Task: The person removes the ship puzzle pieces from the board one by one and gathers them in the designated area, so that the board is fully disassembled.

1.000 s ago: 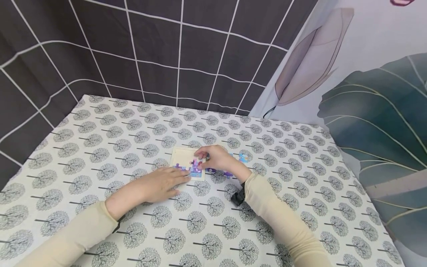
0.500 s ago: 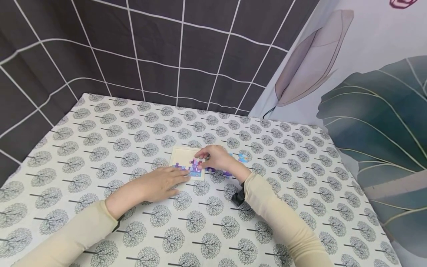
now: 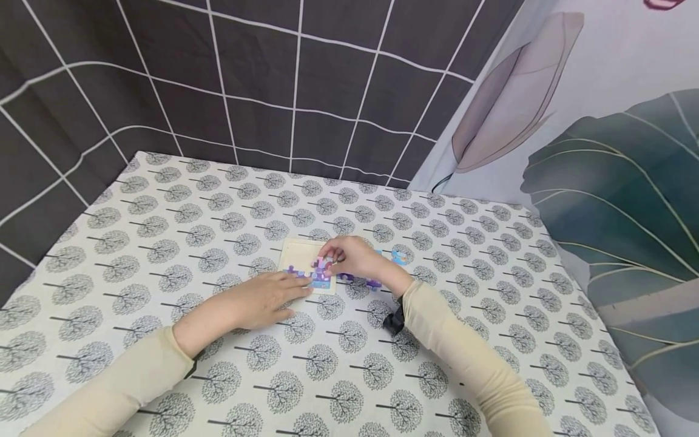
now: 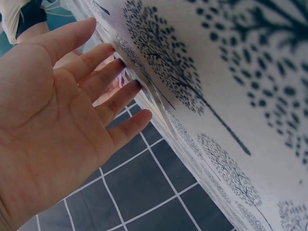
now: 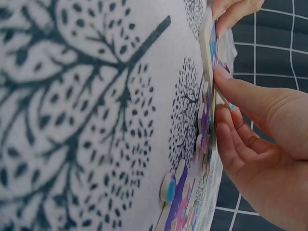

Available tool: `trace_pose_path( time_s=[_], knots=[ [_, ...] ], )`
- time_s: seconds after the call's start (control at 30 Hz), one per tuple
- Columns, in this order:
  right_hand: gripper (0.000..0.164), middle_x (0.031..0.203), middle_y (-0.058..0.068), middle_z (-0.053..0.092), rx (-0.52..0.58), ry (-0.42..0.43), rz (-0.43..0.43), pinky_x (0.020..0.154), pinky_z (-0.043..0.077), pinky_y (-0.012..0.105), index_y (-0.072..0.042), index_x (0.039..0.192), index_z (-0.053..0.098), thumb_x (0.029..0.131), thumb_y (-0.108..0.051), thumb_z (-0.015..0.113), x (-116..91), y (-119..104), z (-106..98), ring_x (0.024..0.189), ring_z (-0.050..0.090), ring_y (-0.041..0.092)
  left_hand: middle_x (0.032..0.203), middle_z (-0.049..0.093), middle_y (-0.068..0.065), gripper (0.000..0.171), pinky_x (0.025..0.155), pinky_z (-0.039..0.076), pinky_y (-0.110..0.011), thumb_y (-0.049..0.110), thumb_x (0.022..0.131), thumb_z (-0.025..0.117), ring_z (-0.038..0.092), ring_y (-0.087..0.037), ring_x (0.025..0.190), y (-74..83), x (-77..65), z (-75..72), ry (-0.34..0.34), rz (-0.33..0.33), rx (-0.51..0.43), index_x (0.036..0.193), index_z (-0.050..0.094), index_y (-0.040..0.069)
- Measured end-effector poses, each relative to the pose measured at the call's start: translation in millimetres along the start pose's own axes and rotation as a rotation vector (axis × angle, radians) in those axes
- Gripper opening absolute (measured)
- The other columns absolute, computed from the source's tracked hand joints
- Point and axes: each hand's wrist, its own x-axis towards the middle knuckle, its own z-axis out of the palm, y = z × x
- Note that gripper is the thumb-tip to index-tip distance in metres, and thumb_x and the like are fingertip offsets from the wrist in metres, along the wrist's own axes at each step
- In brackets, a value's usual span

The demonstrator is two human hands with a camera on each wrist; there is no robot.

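Note:
A pale wooden jigsaw tray (image 3: 297, 250) lies on the tablecloth, with joined purple and blue puzzle pieces (image 3: 320, 283) along its near side. My left hand (image 3: 262, 300) rests its extended fingers on the tray's near left part; the left wrist view shows its palm and fingertips at the tray edge. Over the tray's right side, my right hand (image 3: 357, 258) pinches a puzzle piece (image 5: 223, 97) between thumb and fingers. The thin edge of that piece shows in the right wrist view; most of its face is hidden by the fingers.
Loose puzzle pieces lie right of the tray, among them a purple one (image 3: 374, 283) and a light blue one (image 3: 398, 257), partly behind the right wrist. A tree-print tablecloth (image 3: 349, 370) covers the table. A dark checked curtain (image 3: 251, 67) hangs behind.
The right hand's fingers shift slightly over the tray's right side, still pinching the puzzle piece. My left hand stays in place on the tray.

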Motion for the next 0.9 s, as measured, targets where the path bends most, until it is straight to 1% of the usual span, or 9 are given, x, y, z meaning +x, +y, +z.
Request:
trace_pose_path(
  time_s=[0.2,0.37,0.5,0.6,0.73,0.8,0.9],
  knots=[
    [0.035,0.095,0.006,0.067,0.025,0.003,-0.027,0.075,0.053,0.015,-0.004,0.107,0.066,0.074,-0.005,0.076,-1.6,0.0,-2.6,0.083,0.063,0.014,0.149,0.032,-0.008,0.051,0.114,0.021,-0.05,0.027,0.095,0.049,0.031,-0.032,0.136,0.4,-0.3,-1.1,0.001,-0.001,-0.002,0.141,0.039,0.007],
    [0.038,0.093,0.006,0.065,-0.008,0.019,-0.079,0.072,0.053,0.014,-0.005,0.113,0.067,0.076,-0.008,0.075,-3.0,3.4,-1.0,0.079,0.063,0.012,0.15,0.032,-0.008,0.051,0.114,0.021,-0.051,0.027,0.095,0.049,0.03,-0.032,0.136,0.0,-0.5,-1.8,-0.003,-0.006,-0.003,0.141,0.039,0.007],
    [0.038,0.093,0.006,0.066,-0.031,0.047,-0.101,0.07,0.052,0.013,-0.006,0.114,0.067,0.077,-0.009,0.074,-3.6,6.5,2.6,0.078,0.062,0.012,0.15,0.031,-0.008,0.051,0.114,0.02,-0.051,0.027,0.095,0.049,0.029,-0.032,0.137,-0.3,-0.7,-2.6,-0.01,-0.018,-0.011,0.142,0.039,0.008],
    [0.035,0.094,0.007,0.067,-0.014,0.063,-0.069,0.066,0.052,0.014,-0.008,0.114,0.067,0.079,-0.009,0.073,-3.5,5.6,4.1,0.076,0.061,0.011,0.15,0.031,-0.008,0.051,0.114,0.019,-0.051,0.027,0.095,0.049,0.029,-0.032,0.137,-0.6,-0.7,-2.7,-0.014,-0.021,-0.012,0.142,0.039,0.008],
    [0.029,0.098,0.008,0.069,0.005,0.081,-0.009,0.06,0.05,0.017,-0.01,0.112,0.068,0.083,-0.009,0.068,-3.5,2.2,4.6,0.07,0.057,0.009,0.15,0.031,-0.008,0.051,0.114,0.02,-0.051,0.027,0.095,0.049,0.029,-0.032,0.137,-1.2,-0.7,-1.7,-0.012,-0.017,-0.017,0.142,0.039,0.009],
    [0.026,0.099,0.009,0.069,0.016,0.09,0.009,0.057,0.048,0.018,-0.01,0.111,0.069,0.085,-0.009,0.066,-3.5,1.2,4.9,0.066,0.055,0.008,0.15,0.031,-0.007,0.051,0.114,0.02,-0.051,0.027,0.095,0.049,0.029,-0.032,0.137,-1.5,-0.8,-1.2,-0.011,-0.018,-0.022,0.142,0.039,0.009],
    [0.024,0.1,0.009,0.07,0.03,0.106,0.011,0.054,0.046,0.017,-0.009,0.11,0.069,0.087,-0.009,0.065,-3.5,2.4,5.4,0.061,0.051,0.007,0.151,0.031,-0.007,0.051,0.114,0.02,-0.051,0.028,0.095,0.05,0.029,-0.032,0.137,-2.1,-0.7,0.0,-0.011,-0.019,-0.028,0.142,0.039,0.01]
  ],
)
